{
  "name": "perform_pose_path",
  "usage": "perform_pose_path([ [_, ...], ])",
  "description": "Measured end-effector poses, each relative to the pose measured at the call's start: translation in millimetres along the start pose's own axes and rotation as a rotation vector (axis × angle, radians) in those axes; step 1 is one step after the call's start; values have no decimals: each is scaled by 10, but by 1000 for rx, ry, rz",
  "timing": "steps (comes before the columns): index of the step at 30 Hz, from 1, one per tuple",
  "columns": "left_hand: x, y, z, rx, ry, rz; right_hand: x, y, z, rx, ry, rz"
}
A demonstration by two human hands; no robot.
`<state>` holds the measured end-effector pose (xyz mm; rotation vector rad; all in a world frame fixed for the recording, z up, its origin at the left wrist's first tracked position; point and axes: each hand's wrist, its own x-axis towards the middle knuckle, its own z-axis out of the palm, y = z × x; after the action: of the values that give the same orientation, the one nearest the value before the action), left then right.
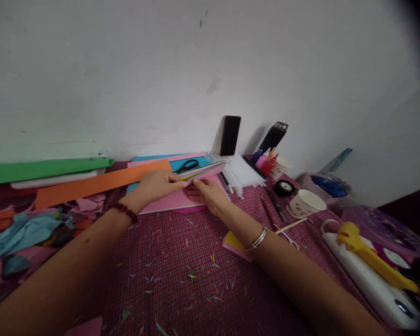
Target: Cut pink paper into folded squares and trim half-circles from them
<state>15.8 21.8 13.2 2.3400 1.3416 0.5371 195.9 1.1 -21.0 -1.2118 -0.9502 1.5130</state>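
The left hand [157, 185] grasps coloured sheets [210, 171] in its fingers — the right hand [212, 196] touches them, grip unclear — black-handled scissors [182, 168] at twelve o'clock

- left wrist, right by the left hand [157, 186]: a beaded bracelet [128, 213], dark red, round beads strung close together (easily the loudest thing this person's got on)
- right wrist, by the right hand [212, 196]: a slim bangle [260, 238], silver-coloured and kinda shiny, looks like a doubled loop but too small to be sure
- left forearm [66, 260] and right forearm [294, 273]: both bare
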Motion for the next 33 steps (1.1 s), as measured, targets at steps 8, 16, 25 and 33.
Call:
perform_pose_path([
  [8, 25, -38, 28, 18, 5, -26, 10, 19, -3, 1, 6, -9],
  [16, 23, -12, 16, 5, -10, -52, 22, 46, -36, 23, -23, -13],
  [25, 34, -54, 40, 3, 8, -52, 27, 71, -52, 62, -61, -30],
  [33, 45, -80, 82, -10, 37, -75, 29, 86, -70, 63, -77, -39],
])
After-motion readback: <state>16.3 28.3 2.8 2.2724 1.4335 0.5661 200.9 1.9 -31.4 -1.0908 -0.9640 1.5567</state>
